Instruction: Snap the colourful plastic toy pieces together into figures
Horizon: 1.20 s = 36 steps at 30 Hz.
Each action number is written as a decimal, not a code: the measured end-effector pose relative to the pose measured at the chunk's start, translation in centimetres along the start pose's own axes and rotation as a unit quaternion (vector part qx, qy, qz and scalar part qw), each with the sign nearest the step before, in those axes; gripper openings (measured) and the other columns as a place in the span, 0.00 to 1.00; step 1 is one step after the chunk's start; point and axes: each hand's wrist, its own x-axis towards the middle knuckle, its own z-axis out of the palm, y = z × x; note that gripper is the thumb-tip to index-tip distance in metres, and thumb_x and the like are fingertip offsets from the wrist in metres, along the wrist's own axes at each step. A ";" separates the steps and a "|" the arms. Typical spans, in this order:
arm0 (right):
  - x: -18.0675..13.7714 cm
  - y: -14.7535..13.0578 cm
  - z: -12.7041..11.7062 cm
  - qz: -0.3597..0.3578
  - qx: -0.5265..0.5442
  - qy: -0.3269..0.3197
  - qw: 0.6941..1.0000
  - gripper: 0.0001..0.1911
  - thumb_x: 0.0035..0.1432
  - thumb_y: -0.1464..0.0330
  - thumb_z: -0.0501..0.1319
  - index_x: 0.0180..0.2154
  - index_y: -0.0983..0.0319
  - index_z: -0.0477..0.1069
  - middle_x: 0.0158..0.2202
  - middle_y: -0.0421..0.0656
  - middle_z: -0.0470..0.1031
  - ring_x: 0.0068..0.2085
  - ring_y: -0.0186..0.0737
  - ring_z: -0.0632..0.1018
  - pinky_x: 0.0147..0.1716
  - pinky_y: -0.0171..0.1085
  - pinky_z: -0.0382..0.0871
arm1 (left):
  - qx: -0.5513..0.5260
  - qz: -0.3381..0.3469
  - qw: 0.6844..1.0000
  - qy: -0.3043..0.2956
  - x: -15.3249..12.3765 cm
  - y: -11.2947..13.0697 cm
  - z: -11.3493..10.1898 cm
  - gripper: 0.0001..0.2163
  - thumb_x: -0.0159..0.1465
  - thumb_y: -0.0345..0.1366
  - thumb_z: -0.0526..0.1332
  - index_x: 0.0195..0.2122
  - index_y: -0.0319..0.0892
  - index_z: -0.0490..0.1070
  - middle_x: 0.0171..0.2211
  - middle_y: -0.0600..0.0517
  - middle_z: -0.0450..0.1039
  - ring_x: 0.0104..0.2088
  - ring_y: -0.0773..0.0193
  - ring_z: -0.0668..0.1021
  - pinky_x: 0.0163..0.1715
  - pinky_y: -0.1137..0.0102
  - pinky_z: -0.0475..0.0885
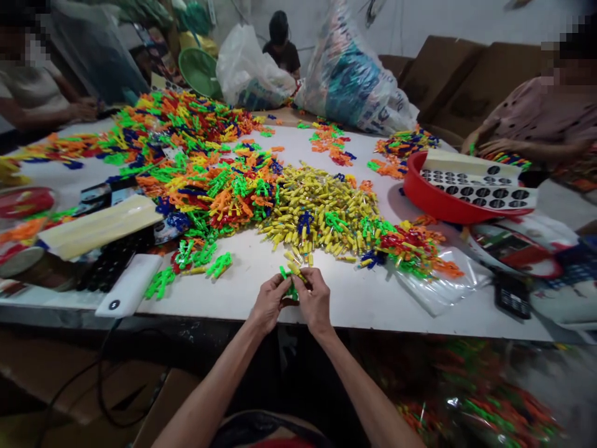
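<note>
Both my hands meet over the near edge of the white table [261,249]. My left hand [269,303] pinches a small green plastic toy piece [293,291], partly hidden by the fingers. In my right hand [315,300] is a small yellow plastic piece [295,268], held against the green one; whether the two are joined I cannot tell. Just beyond my fingers lies a heap of similar yellow pieces [317,199]. Left of it rises a larger pile of green, orange, red and blue toy pieces [233,186].
A white power bank [128,286] with a cable lies at left. On the right are a red basin [433,196] with sticker sheets, a clear plastic bag [438,286] and a dark phone-like object [512,294]. Large filled bags [354,74] stand behind. Other people sit around the table.
</note>
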 end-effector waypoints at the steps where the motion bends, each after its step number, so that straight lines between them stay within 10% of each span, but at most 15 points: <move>1: 0.2 -0.1 -0.6 -0.003 -0.010 -0.009 1.000 0.11 0.51 0.60 0.59 0.33 0.60 0.67 0.33 0.44 0.73 0.32 0.39 0.73 0.33 0.38 0.68 | 0.000 0.008 1.000 0.007 -0.2 0.2 0.0 0.19 0.46 0.45 0.69 0.35 0.39 0.71 0.29 0.52 0.73 0.26 0.69 0.74 0.26 0.73 0.68; 5: 2.2 -0.9 -3.6 0.098 0.076 -0.052 0.991 0.16 0.46 0.60 0.63 0.35 0.62 0.71 0.27 0.43 0.73 0.25 0.37 0.72 0.25 0.38 0.67 | 0.032 0.023 0.998 0.056 -0.5 1.3 -0.7 0.18 0.44 0.43 0.70 0.33 0.38 0.70 0.26 0.53 0.72 0.25 0.69 0.73 0.26 0.72 0.69; 14: 3.8 -1.1 -7.2 0.191 0.174 -0.275 0.926 0.14 0.46 0.59 0.65 0.23 0.65 0.70 0.18 0.36 0.64 0.17 0.26 0.62 0.16 0.30 0.51 | 0.147 -0.049 0.984 -0.085 -1.9 2.2 -0.7 0.14 0.49 0.42 0.68 0.27 0.36 0.72 0.20 0.56 0.65 0.20 0.75 0.65 0.20 0.77 0.58; 36: 2.8 -0.1 -8.1 0.182 0.213 -0.314 0.907 0.12 0.44 0.64 0.68 0.31 0.65 0.76 0.22 0.40 0.73 0.21 0.30 0.71 0.23 0.32 0.63 | 0.140 -0.101 0.976 -0.132 -1.5 1.8 -0.6 0.16 0.47 0.44 0.69 0.30 0.37 0.73 0.19 0.57 0.63 0.18 0.76 0.62 0.18 0.77 0.53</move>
